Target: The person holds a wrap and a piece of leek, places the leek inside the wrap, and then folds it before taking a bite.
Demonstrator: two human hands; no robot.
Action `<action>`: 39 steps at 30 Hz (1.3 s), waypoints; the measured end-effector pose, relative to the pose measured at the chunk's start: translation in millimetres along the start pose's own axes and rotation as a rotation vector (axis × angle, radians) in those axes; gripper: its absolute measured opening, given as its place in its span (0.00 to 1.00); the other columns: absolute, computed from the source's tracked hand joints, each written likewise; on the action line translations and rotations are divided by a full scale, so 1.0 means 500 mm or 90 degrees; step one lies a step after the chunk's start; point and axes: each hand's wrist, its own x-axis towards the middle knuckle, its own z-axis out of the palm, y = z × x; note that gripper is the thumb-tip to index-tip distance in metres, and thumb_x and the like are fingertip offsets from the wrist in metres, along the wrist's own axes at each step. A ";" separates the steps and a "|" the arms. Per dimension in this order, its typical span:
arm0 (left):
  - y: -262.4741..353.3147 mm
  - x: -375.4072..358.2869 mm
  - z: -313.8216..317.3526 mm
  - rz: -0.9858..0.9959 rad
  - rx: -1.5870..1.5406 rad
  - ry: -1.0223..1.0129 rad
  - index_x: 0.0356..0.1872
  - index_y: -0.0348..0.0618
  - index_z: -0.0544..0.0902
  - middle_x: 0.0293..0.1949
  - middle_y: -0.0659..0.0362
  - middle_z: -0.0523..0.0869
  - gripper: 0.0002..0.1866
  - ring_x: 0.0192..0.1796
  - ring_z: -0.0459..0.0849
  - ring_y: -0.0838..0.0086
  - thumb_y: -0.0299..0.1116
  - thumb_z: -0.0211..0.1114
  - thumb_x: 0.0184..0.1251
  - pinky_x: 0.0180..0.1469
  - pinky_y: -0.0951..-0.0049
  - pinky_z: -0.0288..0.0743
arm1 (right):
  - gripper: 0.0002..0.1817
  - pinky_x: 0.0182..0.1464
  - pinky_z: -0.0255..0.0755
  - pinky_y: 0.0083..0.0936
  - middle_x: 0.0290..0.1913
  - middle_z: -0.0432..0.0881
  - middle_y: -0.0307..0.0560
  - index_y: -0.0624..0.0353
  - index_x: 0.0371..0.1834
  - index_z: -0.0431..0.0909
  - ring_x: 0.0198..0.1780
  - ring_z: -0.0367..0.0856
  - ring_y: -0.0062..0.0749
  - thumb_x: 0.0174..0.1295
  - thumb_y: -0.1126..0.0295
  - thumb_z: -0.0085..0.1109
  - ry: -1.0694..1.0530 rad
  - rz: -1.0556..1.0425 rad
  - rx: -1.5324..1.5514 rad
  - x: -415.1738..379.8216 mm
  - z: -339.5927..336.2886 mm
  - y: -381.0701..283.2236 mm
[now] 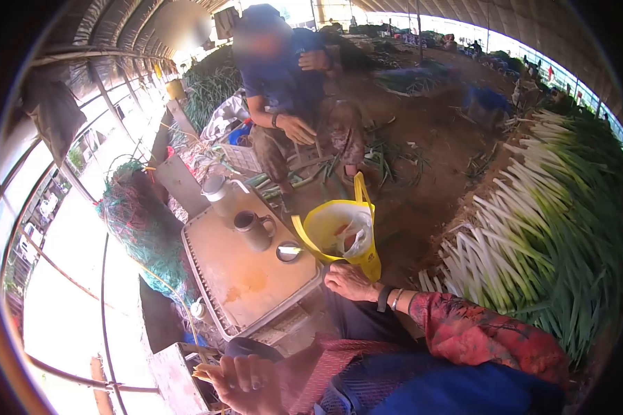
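At the bottom, my left hand (248,384) is closed, with a thin tan piece that looks like bread (205,374) pinched at its thumb side. My right hand (351,281) lies over my dark-trousered knee, beside the near side of a yellow bag (368,261). Its fingers are curled, and whether anything is inside them is hidden. The bag stands upright with its handles up; clear plastic (356,234) and something reddish show within. On the tan table (246,294) are a dark-rimmed mug (257,234), a round dark lid (289,252) and a pale jug (215,188).
Opposite me a person (284,83) sits low, blurred. Piled leeks (519,228) line the right side. Bundled green netting (149,232) stands left of the table. Loose green leaves lie on the dirt floor (436,145). A white box (176,380) is at lower left.
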 end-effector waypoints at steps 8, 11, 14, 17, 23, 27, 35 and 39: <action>-0.005 -0.007 0.008 -0.004 -0.063 0.008 0.18 0.53 0.63 0.13 0.68 0.57 0.27 0.18 0.52 0.81 0.52 0.56 0.78 0.24 0.77 0.51 | 0.06 0.42 0.71 0.37 0.33 0.74 0.42 0.52 0.28 0.76 0.41 0.79 0.38 0.62 0.66 0.56 0.002 0.010 0.005 -0.001 0.001 -0.002; -0.002 -0.005 0.013 -0.035 -0.047 -0.013 0.17 0.53 0.63 0.13 0.68 0.57 0.28 0.18 0.52 0.80 0.54 0.55 0.78 0.25 0.77 0.52 | 0.06 0.43 0.71 0.37 0.33 0.74 0.42 0.52 0.28 0.76 0.41 0.78 0.38 0.61 0.66 0.56 0.006 0.003 0.005 -0.001 0.003 -0.001; 0.001 -0.002 0.005 -0.033 0.028 -0.044 0.17 0.53 0.63 0.13 0.68 0.57 0.28 0.19 0.53 0.80 0.56 0.55 0.77 0.26 0.76 0.52 | 0.07 0.43 0.71 0.37 0.33 0.73 0.42 0.52 0.28 0.75 0.42 0.78 0.38 0.62 0.65 0.56 0.003 0.002 0.013 -0.002 0.002 -0.001; -0.002 0.001 0.008 -0.054 0.011 -0.084 0.17 0.53 0.63 0.13 0.68 0.57 0.28 0.19 0.53 0.80 0.56 0.54 0.77 0.26 0.76 0.52 | 0.07 0.43 0.71 0.37 0.33 0.73 0.42 0.52 0.28 0.75 0.42 0.78 0.38 0.62 0.65 0.56 -0.003 0.004 0.018 -0.003 0.008 0.003; -0.008 -0.002 0.017 -0.032 -0.001 -0.042 0.18 0.53 0.63 0.13 0.68 0.58 0.28 0.18 0.54 0.80 0.55 0.54 0.78 0.25 0.77 0.52 | 0.08 0.43 0.71 0.37 0.33 0.73 0.42 0.53 0.28 0.74 0.40 0.77 0.39 0.62 0.65 0.56 0.003 0.003 0.014 -0.001 0.005 0.003; 0.010 0.006 -0.015 -0.058 0.073 -0.144 0.20 0.54 0.65 0.17 0.69 0.62 0.21 0.23 0.59 0.80 0.44 0.62 0.71 0.27 0.76 0.53 | 0.08 0.43 0.70 0.38 0.32 0.72 0.44 0.55 0.29 0.75 0.39 0.77 0.40 0.63 0.65 0.57 0.001 0.004 0.016 -0.001 0.006 0.004; -0.015 -0.005 0.041 0.005 -0.027 0.012 0.17 0.55 0.65 0.12 0.70 0.57 0.26 0.17 0.52 0.83 0.52 0.56 0.77 0.25 0.78 0.49 | 0.08 0.41 0.69 0.39 0.32 0.72 0.45 0.55 0.29 0.75 0.37 0.76 0.42 0.64 0.65 0.57 0.025 0.003 0.032 0.001 0.008 0.002; 0.003 0.001 0.000 -0.013 0.027 -0.010 0.17 0.55 0.64 0.13 0.70 0.57 0.26 0.17 0.51 0.83 0.52 0.56 0.77 0.25 0.79 0.50 | 0.08 0.41 0.69 0.39 0.33 0.72 0.46 0.56 0.28 0.75 0.38 0.76 0.43 0.64 0.66 0.57 0.027 0.004 0.042 0.000 0.012 0.004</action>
